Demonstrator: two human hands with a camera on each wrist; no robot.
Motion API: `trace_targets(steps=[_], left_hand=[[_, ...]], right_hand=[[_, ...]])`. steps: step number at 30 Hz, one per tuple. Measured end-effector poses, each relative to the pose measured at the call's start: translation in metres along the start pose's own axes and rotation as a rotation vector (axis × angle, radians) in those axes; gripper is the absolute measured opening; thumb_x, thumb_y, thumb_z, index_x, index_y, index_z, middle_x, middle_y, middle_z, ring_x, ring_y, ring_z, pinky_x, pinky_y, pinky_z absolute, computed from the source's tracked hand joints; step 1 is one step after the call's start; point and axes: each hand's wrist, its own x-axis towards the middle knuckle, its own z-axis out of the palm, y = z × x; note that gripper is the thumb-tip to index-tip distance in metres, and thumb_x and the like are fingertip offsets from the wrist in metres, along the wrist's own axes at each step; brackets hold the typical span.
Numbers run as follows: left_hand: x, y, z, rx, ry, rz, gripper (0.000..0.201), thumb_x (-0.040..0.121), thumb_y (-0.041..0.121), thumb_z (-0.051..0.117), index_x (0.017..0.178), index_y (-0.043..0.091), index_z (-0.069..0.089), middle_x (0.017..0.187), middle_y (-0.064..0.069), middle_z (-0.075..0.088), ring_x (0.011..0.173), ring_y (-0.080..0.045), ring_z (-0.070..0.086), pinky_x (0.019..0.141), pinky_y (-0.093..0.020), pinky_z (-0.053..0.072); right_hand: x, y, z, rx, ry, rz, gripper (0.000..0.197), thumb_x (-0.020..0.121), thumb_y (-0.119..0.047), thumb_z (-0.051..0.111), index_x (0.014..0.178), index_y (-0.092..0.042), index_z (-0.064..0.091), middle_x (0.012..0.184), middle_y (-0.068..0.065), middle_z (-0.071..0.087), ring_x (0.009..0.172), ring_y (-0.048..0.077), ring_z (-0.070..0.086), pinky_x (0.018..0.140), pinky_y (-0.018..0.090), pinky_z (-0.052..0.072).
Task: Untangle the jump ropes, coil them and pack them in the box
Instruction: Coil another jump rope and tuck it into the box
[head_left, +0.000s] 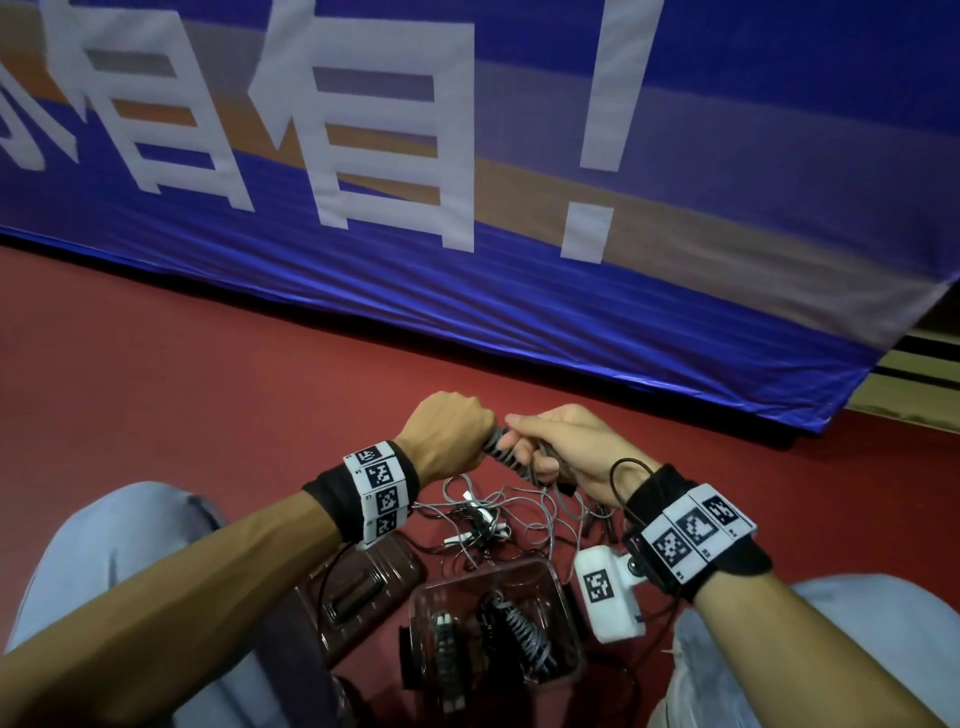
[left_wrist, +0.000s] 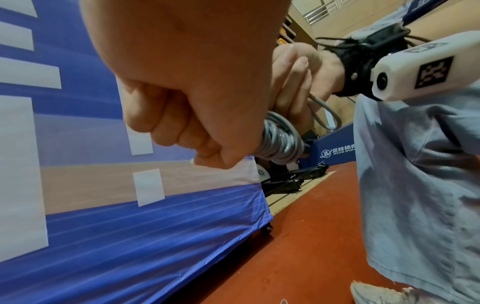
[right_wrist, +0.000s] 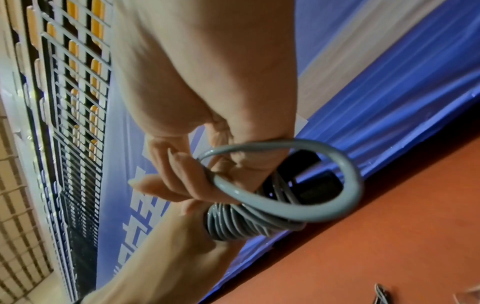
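My left hand (head_left: 457, 431) is fisted round the black handles of a jump rope (head_left: 506, 457), with grey cord wound tightly about them (left_wrist: 279, 142) (right_wrist: 233, 224). My right hand (head_left: 558, 447) pinches a loose loop of the same grey cord (right_wrist: 324, 207) just beside the wound part. Both hands are held above the red floor. Below them lies a tangle of thin grey ropes (head_left: 498, 514) with black and white handles. A clear plastic box (head_left: 563, 613) near my lap holds coiled ropes (head_left: 524, 634).
The box's lid (head_left: 363, 587) lies to the left of the box on the red floor (head_left: 208, 405). A large blue banner-covered mat (head_left: 467, 208) stands just ahead. My knees in pale trousers (head_left: 104, 551) flank the box on both sides.
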Motion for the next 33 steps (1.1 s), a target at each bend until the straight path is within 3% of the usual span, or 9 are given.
trace_targets(steps=[4,8,12,17,23,25,28,31,33], left_hand=[[-0.005,-0.005,-0.013,0.006,0.031,-0.009,0.015,0.089,0.025,0.051,0.078,0.016,0.056,0.09,-0.012,0.071,0.081,-0.039,0.068,0.061,-0.036,0.04],[-0.006,-0.011,-0.022,0.019,0.021,0.03,0.019,0.09,0.025,0.051,0.083,0.013,0.063,0.091,-0.011,0.072,0.082,-0.038,0.068,0.062,-0.036,0.043],[-0.007,-0.014,-0.026,0.101,-0.048,0.202,0.019,0.091,0.023,0.05,0.084,0.012,0.064,0.089,-0.01,0.072,0.081,-0.036,0.07,0.066,-0.038,0.051],[-0.01,-0.014,-0.039,0.179,-0.056,0.366,0.024,0.089,0.023,0.048,0.087,0.008,0.066,0.093,-0.014,0.072,0.085,-0.04,0.068,0.069,-0.04,0.049],[-0.015,-0.021,-0.035,-0.047,0.202,0.402,0.031,0.075,0.033,0.043,0.054,0.012,0.052,0.05,-0.01,0.058,0.039,-0.036,0.053,0.044,-0.026,0.029],[-0.016,-0.018,-0.036,-0.117,0.321,0.396,0.032,0.074,0.035,0.041,0.053,0.013,0.05,0.046,-0.009,0.054,0.035,-0.034,0.047,0.043,-0.025,0.027],[-0.019,-0.011,-0.038,-0.219,0.46,0.316,0.027,0.074,0.037,0.043,0.057,0.016,0.047,0.046,-0.005,0.053,0.036,-0.034,0.044,0.045,-0.024,0.025],[-0.018,-0.009,-0.04,-0.397,0.523,0.19,0.021,0.074,0.03,0.056,0.061,0.022,0.041,0.048,-0.003,0.055,0.04,-0.033,0.047,0.046,-0.026,0.031],[-0.019,-0.007,-0.041,-0.526,0.55,0.083,0.03,0.085,0.029,0.056,0.061,0.02,0.04,0.048,0.0,0.053,0.04,-0.028,0.046,0.045,-0.03,0.038]], right_hand=[[0.001,-0.001,-0.002,0.126,-0.041,-0.066,0.032,0.103,-0.022,0.06,0.094,0.006,0.071,0.063,0.008,0.061,0.039,0.008,0.04,0.042,0.019,0.031],[0.0,-0.003,0.0,0.048,-0.062,-0.137,0.033,0.103,-0.023,0.059,0.09,0.005,0.071,0.063,0.012,0.064,0.038,0.009,0.042,0.041,0.018,0.031],[0.0,-0.003,-0.005,-0.15,-0.161,-0.096,0.035,0.104,-0.022,0.058,0.088,0.005,0.073,0.056,0.01,0.06,0.034,0.006,0.036,0.038,0.016,0.024],[-0.004,-0.009,-0.012,-0.12,-0.316,-0.08,0.036,0.103,-0.023,0.057,0.086,0.005,0.07,0.046,0.004,0.05,0.03,0.004,0.03,0.035,0.016,0.02],[-0.009,-0.022,-0.015,-0.231,-0.258,-0.261,0.044,0.094,-0.046,0.064,0.068,-0.011,0.066,0.04,0.0,0.038,0.033,0.008,0.026,0.038,0.02,0.023],[-0.004,-0.021,-0.016,-0.247,-0.125,-0.348,0.052,0.076,-0.065,0.077,0.059,-0.018,0.063,0.044,0.002,0.04,0.034,0.008,0.027,0.037,0.018,0.021],[0.005,-0.017,-0.013,-0.206,0.011,-0.465,0.065,0.054,-0.075,0.085,0.053,-0.016,0.058,0.053,0.008,0.04,0.042,0.011,0.032,0.04,0.019,0.026],[0.015,-0.011,-0.008,-0.111,0.101,-0.456,0.065,0.076,-0.062,0.077,0.067,0.0,0.061,0.06,0.015,0.056,0.049,0.016,0.051,0.047,0.022,0.042],[0.023,0.0,-0.004,-0.151,0.167,-0.352,0.022,0.1,-0.03,0.063,0.083,-0.016,0.066,0.074,-0.008,0.069,0.056,-0.004,0.061,0.059,0.012,0.051]])
